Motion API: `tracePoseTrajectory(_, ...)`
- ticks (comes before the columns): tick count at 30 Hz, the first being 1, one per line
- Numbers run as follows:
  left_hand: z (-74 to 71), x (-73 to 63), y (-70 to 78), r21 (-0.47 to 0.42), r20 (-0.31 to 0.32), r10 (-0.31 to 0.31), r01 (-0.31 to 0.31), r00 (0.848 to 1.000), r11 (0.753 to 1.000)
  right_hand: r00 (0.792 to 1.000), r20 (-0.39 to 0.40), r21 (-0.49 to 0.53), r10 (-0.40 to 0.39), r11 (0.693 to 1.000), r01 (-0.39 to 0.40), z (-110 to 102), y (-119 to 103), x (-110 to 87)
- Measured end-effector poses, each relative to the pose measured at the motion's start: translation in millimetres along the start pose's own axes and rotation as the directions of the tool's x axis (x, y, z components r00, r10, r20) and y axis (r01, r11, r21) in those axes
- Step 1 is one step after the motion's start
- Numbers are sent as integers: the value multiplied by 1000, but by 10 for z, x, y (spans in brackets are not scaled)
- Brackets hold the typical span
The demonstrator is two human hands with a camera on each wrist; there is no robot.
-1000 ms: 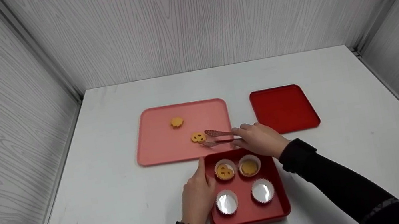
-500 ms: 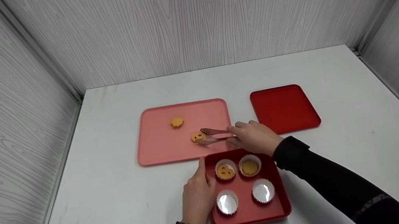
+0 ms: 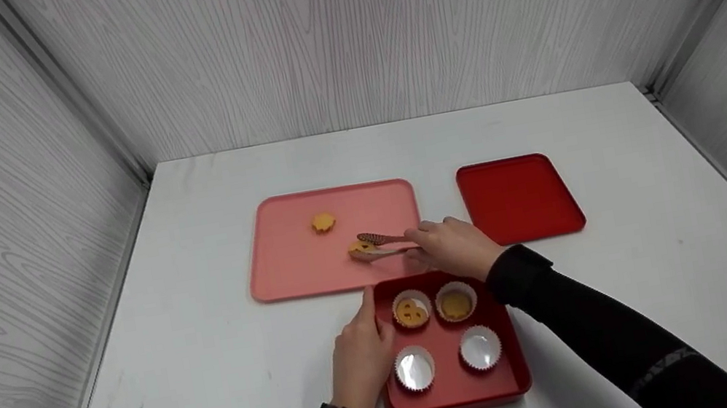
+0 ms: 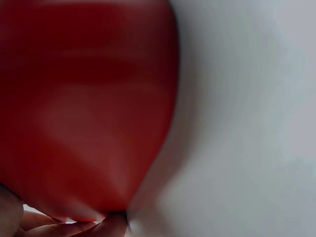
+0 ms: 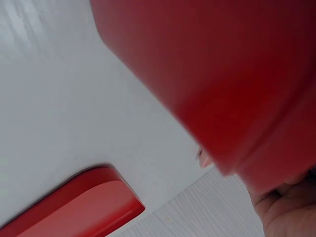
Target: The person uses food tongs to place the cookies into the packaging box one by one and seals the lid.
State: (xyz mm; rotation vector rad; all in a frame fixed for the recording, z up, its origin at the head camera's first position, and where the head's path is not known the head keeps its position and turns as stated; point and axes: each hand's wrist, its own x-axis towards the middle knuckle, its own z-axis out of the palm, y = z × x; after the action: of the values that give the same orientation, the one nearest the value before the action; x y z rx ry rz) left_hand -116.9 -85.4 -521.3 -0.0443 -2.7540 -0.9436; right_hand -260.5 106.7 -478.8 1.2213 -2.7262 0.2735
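In the head view, my left hand (image 3: 361, 353) grips the left wall of a red square box (image 3: 455, 395), thumb at the rim. The left wrist view shows fingers (image 4: 111, 226) at the edge of the box. Inside stand several white paper cups (image 3: 413, 362); the two rear ones each hold a yellow cookie (image 3: 455, 304). My right hand (image 3: 456, 247) holds small tongs (image 3: 380, 239) over a pink tray (image 3: 292, 260). The tongs' tips lie around a round cookie with cut-outs (image 3: 357, 245). Farther back on that tray rests a scalloped cookie (image 3: 323, 222).
A bare red tray (image 3: 519, 198) lies right of the pink one, close to my right hand. The red box stands directly in front of the pink tray. All sit on a white table (image 3: 179, 338) with grey wood-grain walls (image 3: 336, 39) on three sides.
My right hand has moved left with the tongs, and their tips have gone from beside the round cookie to around it. The left hand and box have stayed put.
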Motion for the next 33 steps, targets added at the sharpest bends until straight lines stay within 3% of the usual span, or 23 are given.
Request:
tracePoseTrajectory(6,-12,5,13,6,15,-18,18,1000,1000,999,-11,-19,-33,999,33,-16,12,-10)
tracePoseTrajectory(14,-4,5,8,-9,3,-10,10,1000,1000,990,-86,-37,-108,994,105,3,66,-77)
tracePoseTrajectory(33,17,8,4,-13,-5,-16,16,1000,1000,991,-114,-20,-72,997,70,-109,152,-246)
